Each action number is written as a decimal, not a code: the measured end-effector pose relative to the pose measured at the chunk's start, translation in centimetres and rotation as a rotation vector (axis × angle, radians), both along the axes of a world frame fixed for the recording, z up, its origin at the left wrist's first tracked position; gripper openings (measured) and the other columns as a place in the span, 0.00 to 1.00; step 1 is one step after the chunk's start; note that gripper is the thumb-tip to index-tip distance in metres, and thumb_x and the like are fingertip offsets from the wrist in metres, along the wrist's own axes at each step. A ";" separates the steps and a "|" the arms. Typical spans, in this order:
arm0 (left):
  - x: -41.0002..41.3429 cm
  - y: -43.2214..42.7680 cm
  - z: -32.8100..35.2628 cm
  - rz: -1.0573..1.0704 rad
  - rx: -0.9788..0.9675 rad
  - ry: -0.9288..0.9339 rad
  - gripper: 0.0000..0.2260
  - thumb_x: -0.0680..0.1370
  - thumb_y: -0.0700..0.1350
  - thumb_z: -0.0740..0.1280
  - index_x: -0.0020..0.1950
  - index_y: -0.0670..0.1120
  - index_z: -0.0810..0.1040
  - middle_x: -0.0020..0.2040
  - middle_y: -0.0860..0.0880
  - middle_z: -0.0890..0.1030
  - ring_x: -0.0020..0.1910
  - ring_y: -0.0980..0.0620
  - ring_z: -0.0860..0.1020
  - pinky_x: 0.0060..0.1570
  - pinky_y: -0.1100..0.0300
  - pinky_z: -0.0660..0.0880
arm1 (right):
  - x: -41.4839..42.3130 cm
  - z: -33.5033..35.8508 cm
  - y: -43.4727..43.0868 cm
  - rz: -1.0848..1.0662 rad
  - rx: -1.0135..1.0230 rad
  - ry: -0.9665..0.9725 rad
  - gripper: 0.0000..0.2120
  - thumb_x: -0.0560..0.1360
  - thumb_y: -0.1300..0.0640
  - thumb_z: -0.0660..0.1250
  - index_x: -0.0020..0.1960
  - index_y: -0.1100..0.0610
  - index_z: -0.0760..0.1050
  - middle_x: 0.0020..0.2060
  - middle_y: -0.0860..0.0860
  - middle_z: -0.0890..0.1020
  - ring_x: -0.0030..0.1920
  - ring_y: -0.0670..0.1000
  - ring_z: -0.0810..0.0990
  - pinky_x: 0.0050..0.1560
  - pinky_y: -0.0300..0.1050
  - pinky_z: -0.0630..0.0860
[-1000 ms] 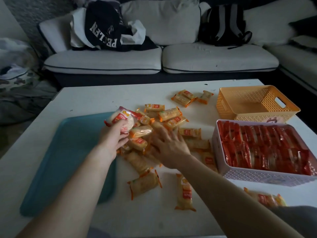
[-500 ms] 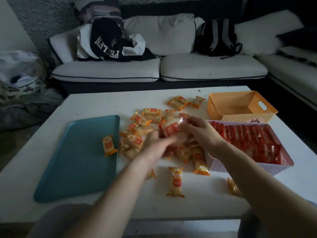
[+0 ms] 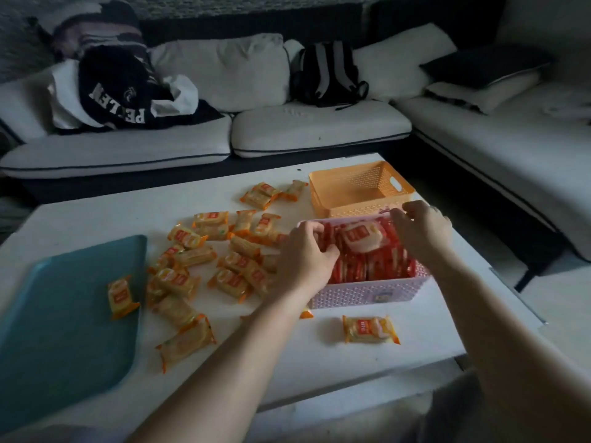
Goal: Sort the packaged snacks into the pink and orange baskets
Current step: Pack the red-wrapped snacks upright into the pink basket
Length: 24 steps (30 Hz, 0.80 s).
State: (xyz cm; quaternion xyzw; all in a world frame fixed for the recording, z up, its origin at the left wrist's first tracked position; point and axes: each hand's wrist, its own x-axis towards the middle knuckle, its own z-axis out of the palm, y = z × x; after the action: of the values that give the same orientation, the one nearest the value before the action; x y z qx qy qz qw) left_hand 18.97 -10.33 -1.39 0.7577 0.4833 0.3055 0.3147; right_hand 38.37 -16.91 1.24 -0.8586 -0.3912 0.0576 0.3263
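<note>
Lying atop the packed rows in the pink basket [image 3: 367, 292] by the table's [image 3: 319, 362] right edge, a red snack [image 3: 363, 238] sits between the left hand [image 3: 305, 254] and right hand [image 3: 422, 228]; both hands' fingers are curled, grip unclear.

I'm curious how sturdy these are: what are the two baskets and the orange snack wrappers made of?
Pink basket: apparently moulded plastic, matte, wall pierced by a regular lattice.
Orange basket: the same sort of plastic, with perforated walls and a cut-out handle.
Orange snack wrapper: thin glossy film, probably plastic, crimped at the ends.
</note>
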 end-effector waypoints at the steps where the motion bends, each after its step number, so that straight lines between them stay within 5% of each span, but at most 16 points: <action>1: 0.8 0.1 -0.1 -0.043 0.071 0.111 0.18 0.75 0.51 0.72 0.64 0.52 0.76 0.60 0.51 0.79 0.60 0.49 0.76 0.60 0.49 0.76 | 0.8 -0.3 -0.4 -0.028 0.005 -0.011 0.18 0.80 0.47 0.61 0.60 0.58 0.79 0.55 0.59 0.81 0.52 0.61 0.79 0.54 0.56 0.78; 4: 2.9 0.5 -0.4 -0.184 0.195 0.305 0.27 0.75 0.56 0.72 0.73 0.55 0.72 0.70 0.50 0.75 0.70 0.45 0.69 0.68 0.49 0.69 | 2.2 -0.8 -1.2 0.056 -0.058 -0.008 0.16 0.81 0.48 0.62 0.63 0.55 0.78 0.57 0.58 0.82 0.52 0.59 0.81 0.52 0.56 0.80; 7: 5.0 1.5 -1.2 -0.269 0.229 0.460 0.33 0.76 0.61 0.69 0.79 0.57 0.63 0.76 0.51 0.69 0.75 0.44 0.64 0.74 0.49 0.60 | 1.6 -2.0 -1.0 0.215 -0.251 -0.106 0.19 0.83 0.46 0.58 0.72 0.47 0.70 0.65 0.55 0.78 0.61 0.61 0.76 0.60 0.59 0.75; 11: 7.0 3.4 -2.0 -0.335 0.149 0.583 0.38 0.75 0.60 0.71 0.81 0.55 0.57 0.79 0.47 0.66 0.76 0.41 0.62 0.75 0.44 0.60 | 1.3 -3.5 0.0 0.207 -0.271 -0.016 0.20 0.82 0.46 0.54 0.73 0.43 0.66 0.67 0.52 0.77 0.64 0.61 0.74 0.64 0.60 0.70; 14: 7.6 3.4 -2.1 -0.280 0.321 0.472 0.29 0.74 0.53 0.72 0.75 0.56 0.71 0.67 0.48 0.77 0.66 0.45 0.74 0.65 0.50 0.71 | 1.8 -2.7 0.5 0.132 -0.163 0.085 0.18 0.80 0.44 0.57 0.68 0.47 0.71 0.58 0.51 0.82 0.58 0.58 0.79 0.60 0.58 0.74; 18: 8.1 2.1 -1.4 -0.270 0.435 0.200 0.13 0.80 0.54 0.69 0.62 0.53 0.82 0.53 0.52 0.85 0.48 0.51 0.83 0.43 0.60 0.77 | 2.4 -0.5 0.2 0.222 0.141 0.374 0.05 0.81 0.49 0.65 0.49 0.50 0.77 0.42 0.43 0.83 0.46 0.53 0.83 0.52 0.54 0.82; 22: 9.3 1.2 0.2 -0.319 0.081 -0.117 0.13 0.79 0.57 0.70 0.51 0.48 0.82 0.41 0.54 0.84 0.37 0.57 0.80 0.34 0.60 0.76 | 5.1 1.6 -1.2 0.280 0.265 0.423 0.09 0.79 0.55 0.64 0.57 0.53 0.79 0.58 0.52 0.78 0.51 0.44 0.77 0.48 0.35 0.74; 24: 9.9 0.9 0.8 -0.398 -0.085 -0.197 0.08 0.80 0.50 0.69 0.53 0.47 0.82 0.45 0.53 0.84 0.42 0.58 0.81 0.40 0.64 0.74 | 6.6 2.0 -2.3 0.315 0.168 0.344 0.16 0.76 0.50 0.67 0.62 0.49 0.78 0.61 0.50 0.74 0.57 0.48 0.75 0.52 0.40 0.75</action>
State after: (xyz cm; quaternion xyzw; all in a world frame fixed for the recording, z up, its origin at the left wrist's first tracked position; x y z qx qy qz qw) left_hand 28.84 -9.40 -0.62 0.7906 0.3036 0.2895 0.4460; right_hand 44.95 -19.16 3.26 -0.7344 -0.4623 0.2203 0.4456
